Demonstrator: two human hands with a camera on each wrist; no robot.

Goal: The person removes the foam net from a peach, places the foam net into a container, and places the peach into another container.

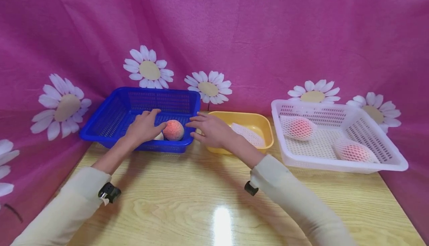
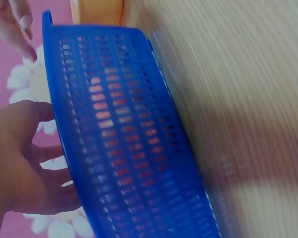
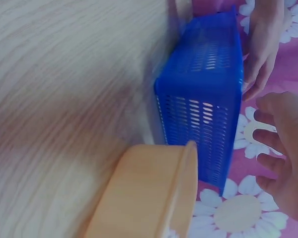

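My left hand (image 1: 143, 127) reaches over the front of the blue basket (image 1: 100, 136), fingers spread and loosely bent. Its thumb tip overlaps the edge of a pink-and-cream peach (image 1: 173, 130) lying in the basket. A second, pale round thing (image 1: 159, 137) shows partly behind that hand. Through the slots in the basket wall (image 2: 104, 168), the left wrist view shows reddish patches. My right hand (image 1: 212, 130) hovers between the blue basket and the yellow tray (image 1: 268, 136), fingers pointing left towards the peach. In the right wrist view nothing lies within its relaxed fingers.
In the yellow tray lies a white foam net (image 1: 248, 135). On the right, a white basket (image 1: 285, 156) holds two peaches in foam nets, one at the left (image 1: 301, 128) and another nearer the front (image 1: 355, 153). A pink flowered cloth (image 1: 254, 45) hangs behind the wooden table (image 1: 187, 194).
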